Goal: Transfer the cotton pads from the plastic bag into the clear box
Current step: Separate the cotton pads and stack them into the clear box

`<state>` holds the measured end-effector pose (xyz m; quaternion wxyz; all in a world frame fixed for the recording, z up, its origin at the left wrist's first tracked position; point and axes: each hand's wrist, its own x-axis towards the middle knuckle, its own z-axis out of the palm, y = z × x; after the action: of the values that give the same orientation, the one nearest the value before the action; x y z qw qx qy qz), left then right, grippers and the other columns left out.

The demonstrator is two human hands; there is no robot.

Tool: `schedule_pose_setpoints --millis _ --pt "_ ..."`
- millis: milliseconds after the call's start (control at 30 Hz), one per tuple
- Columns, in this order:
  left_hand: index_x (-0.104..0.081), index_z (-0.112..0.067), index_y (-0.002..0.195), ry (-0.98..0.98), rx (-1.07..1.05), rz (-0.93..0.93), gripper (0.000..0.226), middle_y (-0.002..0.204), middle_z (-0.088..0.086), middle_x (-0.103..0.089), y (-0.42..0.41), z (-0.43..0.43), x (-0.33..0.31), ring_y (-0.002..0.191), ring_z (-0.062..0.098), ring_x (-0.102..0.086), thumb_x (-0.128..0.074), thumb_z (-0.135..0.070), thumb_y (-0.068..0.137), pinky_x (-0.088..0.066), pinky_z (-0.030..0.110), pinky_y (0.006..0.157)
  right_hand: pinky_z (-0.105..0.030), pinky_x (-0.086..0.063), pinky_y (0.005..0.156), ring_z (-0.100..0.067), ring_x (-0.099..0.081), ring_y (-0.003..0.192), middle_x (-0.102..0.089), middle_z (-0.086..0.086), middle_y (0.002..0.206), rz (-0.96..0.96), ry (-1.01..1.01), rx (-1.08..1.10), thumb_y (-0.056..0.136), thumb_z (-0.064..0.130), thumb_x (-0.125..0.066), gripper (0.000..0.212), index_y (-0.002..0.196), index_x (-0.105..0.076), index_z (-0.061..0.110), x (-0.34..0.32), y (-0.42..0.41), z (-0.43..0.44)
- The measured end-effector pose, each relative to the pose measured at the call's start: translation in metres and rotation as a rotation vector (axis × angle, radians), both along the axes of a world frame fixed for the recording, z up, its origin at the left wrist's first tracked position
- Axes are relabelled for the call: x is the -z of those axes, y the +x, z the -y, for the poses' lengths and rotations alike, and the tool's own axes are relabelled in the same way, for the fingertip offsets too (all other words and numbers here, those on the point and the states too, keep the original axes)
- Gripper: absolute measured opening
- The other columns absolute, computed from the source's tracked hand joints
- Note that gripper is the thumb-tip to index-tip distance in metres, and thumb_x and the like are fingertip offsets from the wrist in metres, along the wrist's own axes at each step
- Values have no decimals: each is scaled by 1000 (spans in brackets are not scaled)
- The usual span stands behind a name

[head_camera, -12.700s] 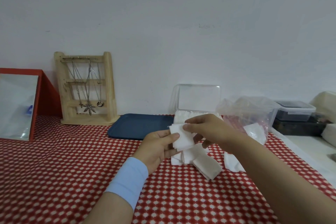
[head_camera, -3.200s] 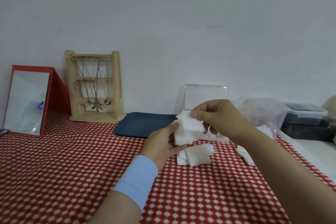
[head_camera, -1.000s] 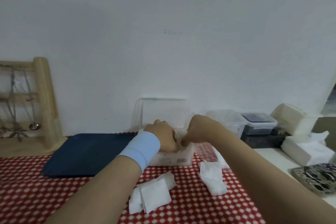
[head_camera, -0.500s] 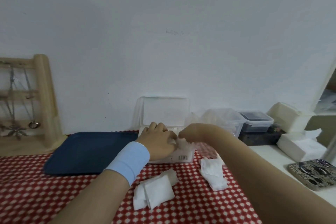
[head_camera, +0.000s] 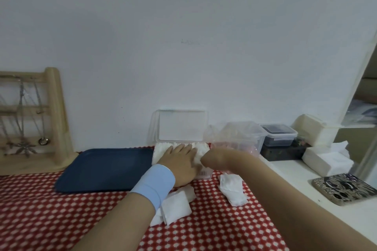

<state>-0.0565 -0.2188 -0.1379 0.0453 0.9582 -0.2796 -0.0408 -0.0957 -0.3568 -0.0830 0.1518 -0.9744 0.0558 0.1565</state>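
Note:
The clear box (head_camera: pixel 158 154) stands against the wall with its lid (head_camera: pixel 181 126) upright, packed with white cotton pads (head_camera: pixel 201 150). My left hand (head_camera: pixel 180 160) lies flat on those pads with straight fingers, pressing them down. At the box's right end is my right hand (head_camera: pixel 217 160), bent at the wrist with its fingers hidden. The crumpled plastic bag (head_camera: pixel 234 134) sits just right of the box. Loose pads lie on the checked cloth: a small pile (head_camera: pixel 176 207) by my left wrist and another pile (head_camera: pixel 232 190) under my right forearm.
A dark blue tray (head_camera: pixel 106 169) lies left of the box, with a wooden jewellery stand (head_camera: pixel 53 118) beyond it. To the right are lidded containers (head_camera: pixel 279 134), a tissue stack (head_camera: pixel 326 158) and a patterned phone case (head_camera: pixel 344 188) on a white ledge.
Both hands carried pads to the box. My left hand has flattened onto them, and my right hand has slid to the box's right end.

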Motion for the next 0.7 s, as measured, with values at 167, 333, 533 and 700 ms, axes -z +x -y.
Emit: schedule_pose_setpoints --millis 167,333,533,700 --pt "-18 -26 160 -143 -24 122 63 168 -3 -17 -10 -8 -7 154 19 -14 -38 -46 104 -13 40 126 -36 -48 106 -23 -59 121 -63 -2 135 230 56 -16 97 19 -46 35 125 -68 14 5 -16 21" --pt "-54 -29 136 -331 -13 237 36 136 -11 -50 -36 -19 -9 128 13 -42 -50 -34 100 -34 32 111 -27 -50 102 -13 -63 110 -68 7 125 259 -52 -57 97 4 -57 34 117 -73 27 7 -37 39" --pt "-64 -30 124 -299 -36 29 26 122 -9 -59 -66 -17 0 113 12 -57 -51 -35 101 -48 34 100 -40 -45 111 -22 -59 123 -57 1 143 116 -132 57 92 12 -70 50 138 -59 30 28 -48 46" --pt "-56 -32 139 -161 -17 -45 42 137 -4 -54 -77 -13 18 126 17 -50 -56 -27 97 -41 32 107 -43 -41 112 -24 -48 136 -49 1 151 106 -88 27 82 19 -79 81 151 -41 34 38 -60 49"
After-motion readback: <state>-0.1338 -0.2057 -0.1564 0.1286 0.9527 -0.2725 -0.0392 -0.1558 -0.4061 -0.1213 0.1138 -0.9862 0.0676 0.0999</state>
